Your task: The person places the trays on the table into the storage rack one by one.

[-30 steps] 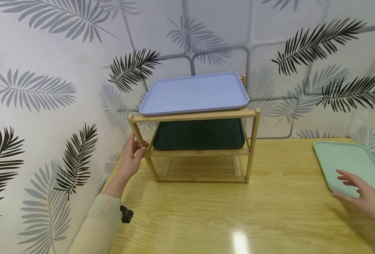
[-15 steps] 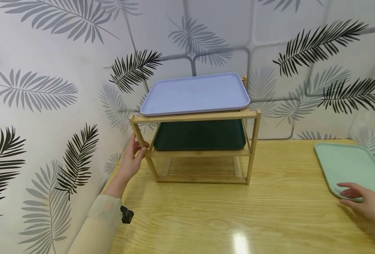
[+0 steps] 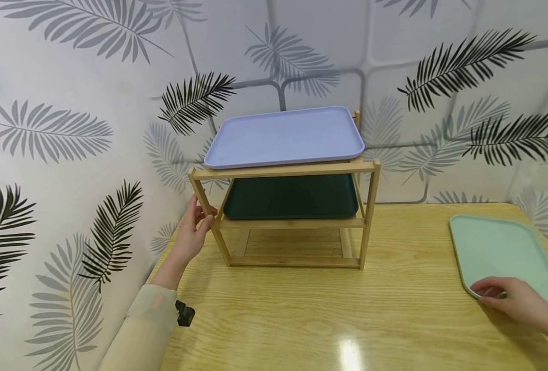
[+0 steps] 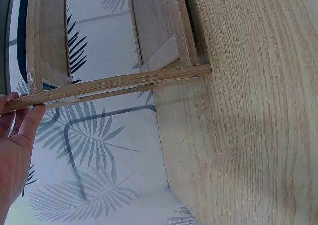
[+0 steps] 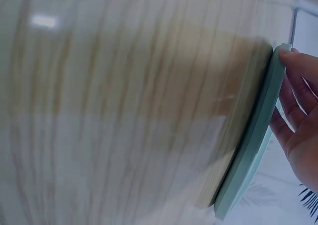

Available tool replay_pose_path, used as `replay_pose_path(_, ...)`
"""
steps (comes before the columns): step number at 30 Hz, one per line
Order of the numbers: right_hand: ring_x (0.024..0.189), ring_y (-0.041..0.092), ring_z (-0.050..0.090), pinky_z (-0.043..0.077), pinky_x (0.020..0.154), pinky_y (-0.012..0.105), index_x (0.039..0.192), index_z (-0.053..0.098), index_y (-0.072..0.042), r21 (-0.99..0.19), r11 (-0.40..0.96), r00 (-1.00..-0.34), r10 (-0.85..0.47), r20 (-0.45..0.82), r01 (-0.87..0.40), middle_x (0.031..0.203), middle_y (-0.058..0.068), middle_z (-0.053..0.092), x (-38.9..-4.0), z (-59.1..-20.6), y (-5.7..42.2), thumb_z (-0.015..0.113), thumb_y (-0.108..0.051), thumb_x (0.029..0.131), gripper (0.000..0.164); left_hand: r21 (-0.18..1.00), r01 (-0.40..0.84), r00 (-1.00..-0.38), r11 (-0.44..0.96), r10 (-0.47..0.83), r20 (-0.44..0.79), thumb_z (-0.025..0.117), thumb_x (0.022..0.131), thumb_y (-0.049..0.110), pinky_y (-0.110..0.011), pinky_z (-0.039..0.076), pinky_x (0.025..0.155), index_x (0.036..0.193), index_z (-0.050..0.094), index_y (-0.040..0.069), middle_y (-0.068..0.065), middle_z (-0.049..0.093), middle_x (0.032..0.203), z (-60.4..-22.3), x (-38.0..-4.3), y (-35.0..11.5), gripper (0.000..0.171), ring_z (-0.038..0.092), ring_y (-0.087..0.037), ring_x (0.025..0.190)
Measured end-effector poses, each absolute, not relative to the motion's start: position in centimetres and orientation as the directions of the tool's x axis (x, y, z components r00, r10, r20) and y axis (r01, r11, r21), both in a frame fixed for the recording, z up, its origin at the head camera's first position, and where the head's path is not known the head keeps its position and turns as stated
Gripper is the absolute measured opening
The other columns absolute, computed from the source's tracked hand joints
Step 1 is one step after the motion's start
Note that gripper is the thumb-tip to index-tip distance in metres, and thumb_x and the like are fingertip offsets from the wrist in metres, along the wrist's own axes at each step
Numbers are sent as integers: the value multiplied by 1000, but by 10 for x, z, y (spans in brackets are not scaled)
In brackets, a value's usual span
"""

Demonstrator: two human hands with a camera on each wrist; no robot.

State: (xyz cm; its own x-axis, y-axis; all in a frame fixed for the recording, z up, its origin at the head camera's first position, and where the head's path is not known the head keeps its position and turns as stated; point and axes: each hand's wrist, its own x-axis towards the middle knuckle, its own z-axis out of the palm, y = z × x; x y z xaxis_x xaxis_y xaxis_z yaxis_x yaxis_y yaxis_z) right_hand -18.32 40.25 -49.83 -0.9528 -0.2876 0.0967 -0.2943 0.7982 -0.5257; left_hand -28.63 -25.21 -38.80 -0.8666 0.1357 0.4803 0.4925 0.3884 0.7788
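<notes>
Mint-green tray (image 3: pixel 506 252) lies toward the right end of the table (image 3: pixel 278 319), its near left corner pinched in my right hand (image 3: pixel 517 304). That arm comes in from the right, my palm turned inward; the thumb sits on one side of the rim and the fingers curl to the other, the gap between them narrow. I cannot tell whether the tray is lifted at all. My left hand (image 3: pixel 191 232) reaches far forward, wrist in a pale sleeve (image 3: pixel 149 319), fingers and thumb closed around the left front post of the wooden rack (image 3: pixel 292 223) at about the middle shelf.

Beyond the tray's right side I see the table's edge running close by, and behind its far side the patterned wall (image 3: pixel 441 129). Between the tray and the rack's right front post I have a broad stretch of wood grain. The rack's lowest tier opens toward me, under the dark green tray (image 3: pixel 292 198); on top, the lavender tray (image 3: pixel 285 136) sits slightly askew.
</notes>
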Motion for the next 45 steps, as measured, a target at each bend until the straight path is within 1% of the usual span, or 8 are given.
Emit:
replay_pose_path(10,73,1,60,47,61,18,91,70,-2,-519,634,-818,-477,321,-573,87,-13,66,-179,-507,383,75,11,73,23,783,493,-867,380,138,478,47,97,-10,-49,49,85,152,19,5,-31,55,111,-386,-284,-251,63,55,-46,111)
replay_pose_path(18,80,-4,58,45,66,13,85,71,-13,-470,664,-814,-478,332,-581,85,-16,65,-178,-506,379,78,9,69,29,777,479,-874,408,142,464,46,99,-8,-53,47,89,152,19,6,-29,56,111,-387,-283,-251,61,54,-46,113)
replay_pose_path(23,79,-4,57,49,70,28,92,72,-12,-498,791,-933,-266,243,-355,90,-6,68,-172,-496,379,82,-7,75,20,775,480,-874,411,144,465,46,98,-10,-49,48,88,151,22,5,-30,57,110,-387,-283,-251,60,56,-46,111)
replay_pose_path(27,75,15,61,49,61,39,95,67,0,-535,840,-985,0,172,-94,88,10,67,-171,-486,388,76,-22,86,26,780,476,-876,406,145,460,46,98,-9,-39,49,87,152,22,7,-29,57,110,-387,-283,-251,61,56,-44,111)
replay_pose_path(29,72,25,62,49,57,37,93,62,4,-538,843,-987,84,136,-2,85,12,64,-173,-485,395,71,-30,90,35,790,460,-885,405,141,443,46,98,-10,-42,49,88,151,21,4,-31,56,111,-379,-278,-247,60,55,-45,112)
replay_pose_path(34,73,34,60,48,60,44,93,56,7,-482,868,-992,124,-24,120,85,18,62,-177,-490,408,62,-53,90,59,805,444,-895,393,147,422,45,96,-14,-60,44,90,149,20,-4,-37,52,113,-359,-264,-238,59,52,-50,113)
replay_pose_path(37,74,32,58,45,62,44,96,56,6,-447,881,-987,118,-106,153,91,22,62,-179,-492,408,59,-63,87,69,803,454,-890,386,156,428,45,97,-14,-61,44,89,149,20,-4,-37,51,113,-359,-265,-238,59,52,-51,114)
replay_pose_path(45,65,22,55,42,54,37,97,56,4,-405,905,-991,113,-71,132,93,24,64,-184,-493,403,62,-66,83,72,792,466,-883,393,153,444,45,96,-14,-59,45,88,149,21,-4,-37,53,110,-359,-262,-238,60,54,-50,111)
